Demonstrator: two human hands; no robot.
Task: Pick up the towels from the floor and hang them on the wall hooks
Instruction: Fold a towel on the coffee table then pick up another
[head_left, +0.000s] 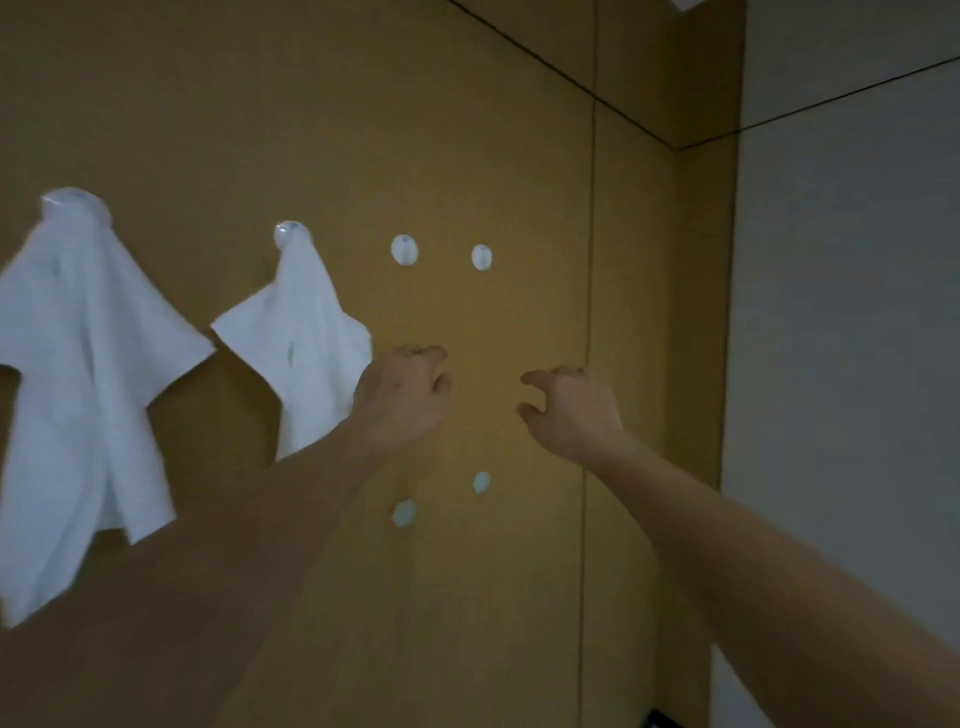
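Both hands were empty: the left hand and right hand hovered with loosely curled fingers before the tan wall. Two white towels hung from hooks at left; bare hooks sat above the hands.

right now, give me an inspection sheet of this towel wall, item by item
surface: brown wall panel, vertical seam towards its right side
job's things: large white towel hangs on the far-left hook; smaller white towel hangs on the second hook; two upper hooks and two lower hooks are bare
clutter: nothing seen
grippers: left hand and right hand raised before the wall, fingers loosely curled, holding nothing
cables: nothing seen
surroundings: grey wall at right; floor out of view
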